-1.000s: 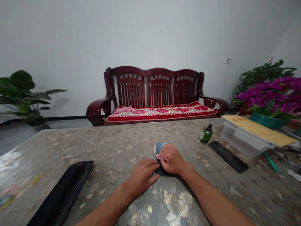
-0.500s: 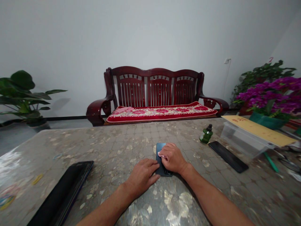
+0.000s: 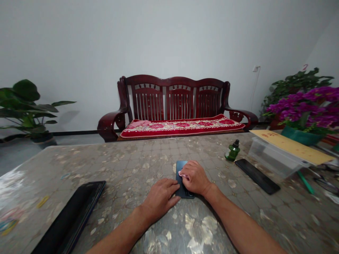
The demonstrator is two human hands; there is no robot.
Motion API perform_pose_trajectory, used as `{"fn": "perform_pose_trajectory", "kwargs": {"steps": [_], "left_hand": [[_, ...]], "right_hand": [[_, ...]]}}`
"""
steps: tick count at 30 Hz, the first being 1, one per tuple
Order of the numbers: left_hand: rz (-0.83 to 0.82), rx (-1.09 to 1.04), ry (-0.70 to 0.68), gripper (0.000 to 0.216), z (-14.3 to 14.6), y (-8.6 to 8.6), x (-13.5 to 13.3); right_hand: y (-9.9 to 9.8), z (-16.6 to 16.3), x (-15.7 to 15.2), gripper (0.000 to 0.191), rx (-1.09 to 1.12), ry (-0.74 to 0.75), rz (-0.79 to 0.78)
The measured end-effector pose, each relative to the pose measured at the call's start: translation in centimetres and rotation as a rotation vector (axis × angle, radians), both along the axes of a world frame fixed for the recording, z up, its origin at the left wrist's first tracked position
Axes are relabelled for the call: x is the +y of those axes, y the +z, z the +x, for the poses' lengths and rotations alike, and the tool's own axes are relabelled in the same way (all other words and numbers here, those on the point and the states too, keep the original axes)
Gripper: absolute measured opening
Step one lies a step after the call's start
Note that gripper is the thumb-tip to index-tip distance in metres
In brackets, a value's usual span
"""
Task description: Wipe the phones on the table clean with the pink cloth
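Observation:
A dark blue smartphone lies on the patterned tabletop in front of me, its long side pointing away. My left hand rests beside it, with fingers stretched out touching its left edge and the thumb apart near the lower left corner. Over the phone's right half, my right hand is closed on a small pink cloth, pressed against the phone's surface. This hand covers much of the phone, and most of the cloth is hidden in the fingers.
A green bottle and a black phone lie to the right, near a clear plastic box topped by a yellow sheet. A long black case is at left. Beyond the table stands a wooden bench.
Almost nothing differs. My right hand and the pink cloth have shifted very slightly to the right on the phone; my left hand stays at its edge.

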State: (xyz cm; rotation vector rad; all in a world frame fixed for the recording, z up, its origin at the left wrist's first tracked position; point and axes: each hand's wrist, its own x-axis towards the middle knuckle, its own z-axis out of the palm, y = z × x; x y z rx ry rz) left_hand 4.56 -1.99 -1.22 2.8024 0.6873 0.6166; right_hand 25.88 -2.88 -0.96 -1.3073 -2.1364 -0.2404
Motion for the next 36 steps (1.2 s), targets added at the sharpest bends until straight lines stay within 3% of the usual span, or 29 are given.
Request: {"fn": "perform_pose_trajectory", "kwargs": {"steps": [4,13,20,28,36], "left_hand": [[-0.004,-0.009,-0.004,0.026,0.06,0.11,0.01],[0.013,-0.015,0.009,0.027,-0.05,-0.35,0.13],[-0.011,-0.004,0.007,0.025,0.07,0.13,0.02],[-0.008,-0.014,0.011,0.026,-0.04,-0.25,0.17],[-0.017,-0.013,0.008,0.026,0.06,0.04,0.07]], "right_hand": [[0.13,-0.09,-0.05,0.019,-0.003,0.049,-0.009],[0.15,0.11,0.07,0.019,0.008,-0.077,0.005],[0.08,0.37,0.18,0.019,0.008,0.087,-0.005],[0.36,0.26,0.07,0.016,-0.023,-0.1,-0.024],[0.36,0.25,-0.06,0.014,-0.015,-0.014,0.004]]}}
